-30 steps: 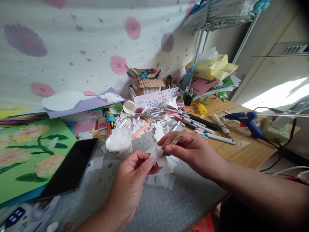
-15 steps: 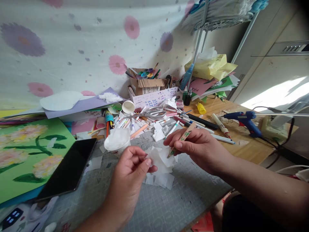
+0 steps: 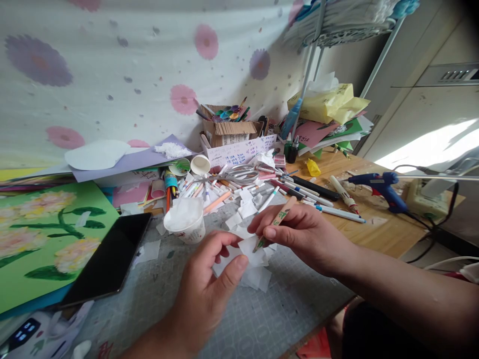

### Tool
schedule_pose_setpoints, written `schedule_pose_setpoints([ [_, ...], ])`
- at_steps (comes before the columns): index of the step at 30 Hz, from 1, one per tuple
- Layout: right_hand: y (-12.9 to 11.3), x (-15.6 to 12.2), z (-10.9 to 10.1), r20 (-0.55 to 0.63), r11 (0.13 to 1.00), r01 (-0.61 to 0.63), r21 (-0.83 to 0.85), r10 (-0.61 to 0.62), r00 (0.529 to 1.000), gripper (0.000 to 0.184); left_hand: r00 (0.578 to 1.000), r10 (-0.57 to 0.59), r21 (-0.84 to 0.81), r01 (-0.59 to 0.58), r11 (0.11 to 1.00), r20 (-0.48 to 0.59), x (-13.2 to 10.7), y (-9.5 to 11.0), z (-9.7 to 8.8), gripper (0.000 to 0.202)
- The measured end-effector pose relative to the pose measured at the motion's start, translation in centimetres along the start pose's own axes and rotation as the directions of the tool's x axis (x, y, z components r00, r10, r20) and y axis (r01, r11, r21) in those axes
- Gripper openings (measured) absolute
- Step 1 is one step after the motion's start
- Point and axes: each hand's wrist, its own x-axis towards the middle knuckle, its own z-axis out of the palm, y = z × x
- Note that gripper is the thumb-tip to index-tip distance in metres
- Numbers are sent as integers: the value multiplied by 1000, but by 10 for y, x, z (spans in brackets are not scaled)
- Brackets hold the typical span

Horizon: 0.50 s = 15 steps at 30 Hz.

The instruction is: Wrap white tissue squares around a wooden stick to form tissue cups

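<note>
My left hand [image 3: 209, 279] pinches a small white paper square [image 3: 243, 250] between thumb and fingers, just above the grey cutting mat [image 3: 262, 319]. My right hand [image 3: 303, 234] grips a short wooden stick with green print [image 3: 275, 223] like a pen, its tip touching the paper square. More white paper squares [image 3: 258, 276] lie in a loose pile under both hands. A white paper cup [image 3: 186, 222] filled with white tissue stands just left of the hands.
A black phone [image 3: 108, 259] lies at the left beside a green flower painting [image 3: 45, 239]. Pens, markers and scissors [image 3: 239, 175] litter the middle. A blue glue gun [image 3: 381, 187] rests at the right. A cardboard box [image 3: 228, 130] of supplies stands at the back.
My left hand has opened its pinch somewhat and shifted the paper square lower. The stick in my right hand has tilted down so its tip meets the paper.
</note>
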Motion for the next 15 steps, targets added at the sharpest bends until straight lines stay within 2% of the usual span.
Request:
schedule_pose_setpoints([
  [2, -2, 1, 4, 21, 999, 24, -28, -23, 1000, 10, 994, -82, -169, 93, 981, 71, -2, -1, 3, 16],
  [5, -4, 1, 8, 54, 997, 14, -74, -10, 998, 11, 983, -168, -323, 183, 928, 73, -2, -3, 6, 17],
  [7, -4, 1, 9, 61, 996, 13, -84, -8, 998, 10, 977, -209, -387, 213, 897, 51, -2, -3, 8, 17],
  [15, -2, 1, 2, 12, 998, 62, -25, -61, 998, 10, 953, -291, -563, 288, 774, 88, 0, -2, 9, 8],
])
